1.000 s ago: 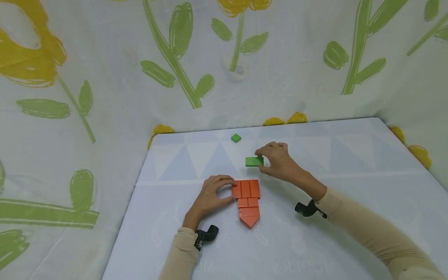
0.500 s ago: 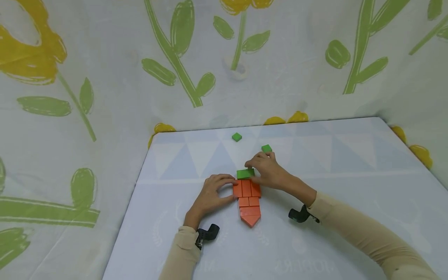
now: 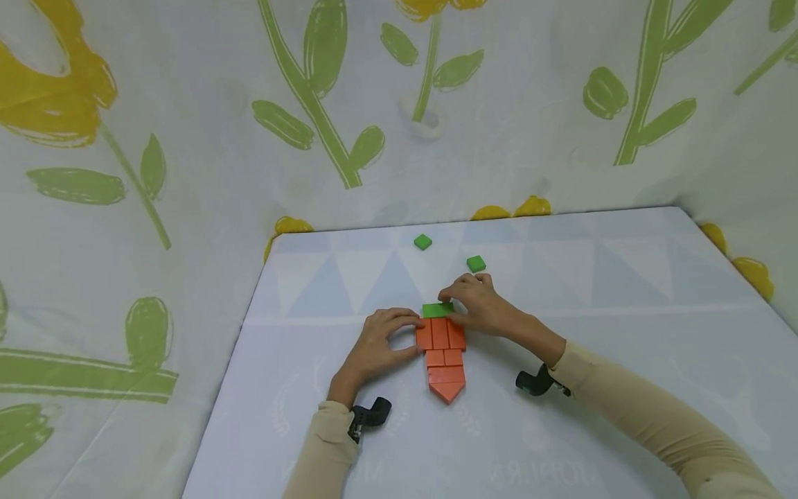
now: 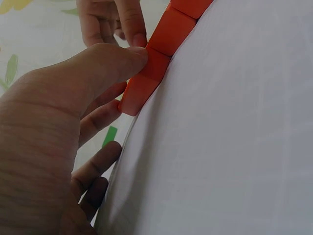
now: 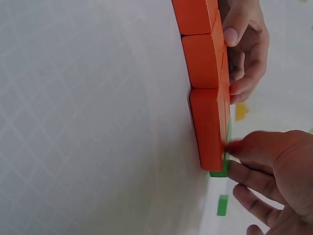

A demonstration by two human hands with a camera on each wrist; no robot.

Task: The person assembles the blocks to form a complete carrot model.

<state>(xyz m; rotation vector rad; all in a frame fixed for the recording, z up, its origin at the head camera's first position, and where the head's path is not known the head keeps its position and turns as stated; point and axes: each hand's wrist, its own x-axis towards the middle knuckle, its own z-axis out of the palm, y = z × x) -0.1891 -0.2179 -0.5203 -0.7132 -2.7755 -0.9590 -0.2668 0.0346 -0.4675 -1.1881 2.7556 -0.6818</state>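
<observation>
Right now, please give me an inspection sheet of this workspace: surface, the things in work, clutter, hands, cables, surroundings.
Surface: pale table cover with faint triangle print.
Things in work: orange blocks laid flat in a carrot shape, point toward the person; green rectangular block against their far edge.
Clutter: two small green square blocks lying apart, farther back.
Hands: left hand grips the orange blocks' left side; right hand pinches the green rectangular block.
Cables: nothing seen.
Surroundings: cloth backdrop with yellow flowers and green leaves.
</observation>
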